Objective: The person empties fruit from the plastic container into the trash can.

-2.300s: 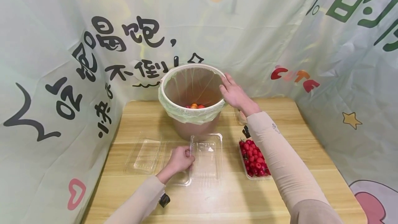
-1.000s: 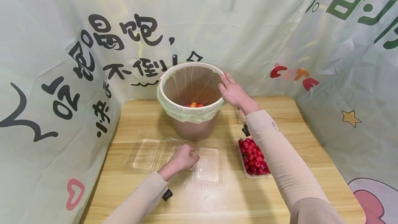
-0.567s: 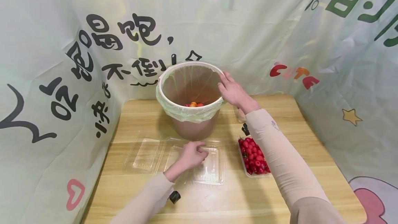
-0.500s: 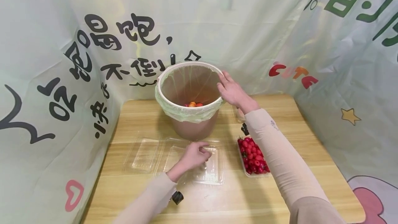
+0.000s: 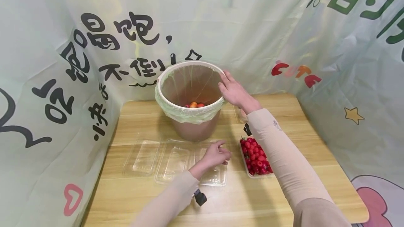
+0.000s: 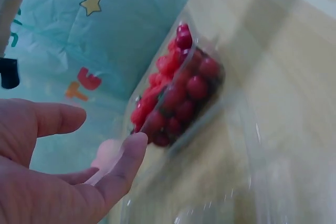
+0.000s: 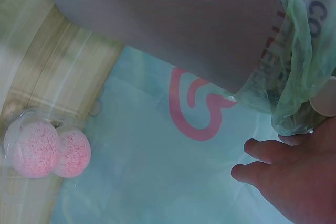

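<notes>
In the head view, my left hand (image 5: pixel 217 155) is over the right-hand clear plastic container (image 5: pixel 217 179), its fingers spread with nothing between them. Just right of it stands a clear box of small round red fruit (image 5: pixel 256 158); the left wrist view shows the fingertips pointing towards this fruit (image 6: pixel 181 90), apparently apart from it. My right hand (image 5: pixel 235 94) rests at the right rim of a brown bin (image 5: pixel 195 129), its fingers fairly straight. A green bag (image 5: pixel 189 116) lines the bin and folds over the rim. Several orange and red round fruits (image 5: pixel 194 105) lie inside.
Two more clear containers, a middle one (image 5: pixel 174 162) and a left one (image 5: pixel 145 157), lie on the wooden table (image 5: pixel 126 199). Behind the bin, in the right wrist view, two pink speckled round things (image 7: pixel 37 148) sit in clear plastic. Printed cloth (image 5: pixel 252 38) surrounds the table.
My left hand let go of the clear container, which now lies flat, and has moved right across it towards the red fruit. My right hand stays at the bin's rim.
</notes>
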Demonstrator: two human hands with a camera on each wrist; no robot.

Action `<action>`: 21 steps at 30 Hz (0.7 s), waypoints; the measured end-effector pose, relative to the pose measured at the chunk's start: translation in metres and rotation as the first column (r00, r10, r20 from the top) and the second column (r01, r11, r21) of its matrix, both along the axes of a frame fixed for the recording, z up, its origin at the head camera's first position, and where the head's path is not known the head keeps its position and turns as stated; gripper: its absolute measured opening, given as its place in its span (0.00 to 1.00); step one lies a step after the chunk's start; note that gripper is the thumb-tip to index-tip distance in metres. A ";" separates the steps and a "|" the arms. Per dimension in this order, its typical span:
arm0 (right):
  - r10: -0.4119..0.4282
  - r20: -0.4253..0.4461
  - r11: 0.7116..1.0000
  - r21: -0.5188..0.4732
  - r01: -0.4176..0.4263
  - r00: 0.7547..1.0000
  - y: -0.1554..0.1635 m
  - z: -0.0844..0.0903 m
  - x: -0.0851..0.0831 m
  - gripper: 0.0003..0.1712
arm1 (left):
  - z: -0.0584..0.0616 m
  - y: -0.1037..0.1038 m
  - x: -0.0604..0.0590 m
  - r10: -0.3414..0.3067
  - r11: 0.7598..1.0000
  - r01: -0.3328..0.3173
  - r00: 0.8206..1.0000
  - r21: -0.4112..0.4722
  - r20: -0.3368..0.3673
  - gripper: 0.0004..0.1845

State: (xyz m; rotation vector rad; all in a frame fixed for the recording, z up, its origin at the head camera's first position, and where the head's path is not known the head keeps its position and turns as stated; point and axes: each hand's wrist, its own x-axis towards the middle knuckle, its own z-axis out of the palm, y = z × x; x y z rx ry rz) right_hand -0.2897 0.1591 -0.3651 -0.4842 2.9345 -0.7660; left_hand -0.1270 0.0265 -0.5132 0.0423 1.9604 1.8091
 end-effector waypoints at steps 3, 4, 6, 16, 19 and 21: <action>0.003 0.000 1.000 0.000 -0.003 1.000 -0.001 0.000 -0.001 0.40 | -0.005 0.016 -0.001 0.024 0.999 -0.023 0.999 -0.031 0.026 0.42; 0.005 -0.001 1.000 -0.001 -0.005 1.000 -0.002 0.000 -0.001 0.40 | -0.007 0.021 -0.001 0.033 0.998 -0.031 0.999 -0.045 0.034 0.42; 0.005 0.000 1.000 -0.006 -0.005 1.000 -0.002 0.000 0.000 0.40 | -0.011 0.032 0.000 0.055 0.995 -0.052 0.998 -0.082 0.043 0.44; 0.007 -0.002 1.000 0.003 -0.007 1.000 0.000 0.002 -0.001 0.39 | -0.022 0.071 0.006 0.074 0.968 -0.075 0.997 -0.239 -0.014 0.43; 0.012 -0.007 1.000 0.011 -0.012 1.000 0.000 0.001 -0.002 0.39 | -0.022 0.071 0.006 0.077 0.964 -0.082 0.997 -0.255 -0.029 0.41; 0.014 -0.007 1.000 0.015 -0.014 1.000 0.000 0.001 -0.002 0.40 | -0.022 0.070 0.006 0.075 0.962 -0.082 0.997 -0.260 -0.036 0.41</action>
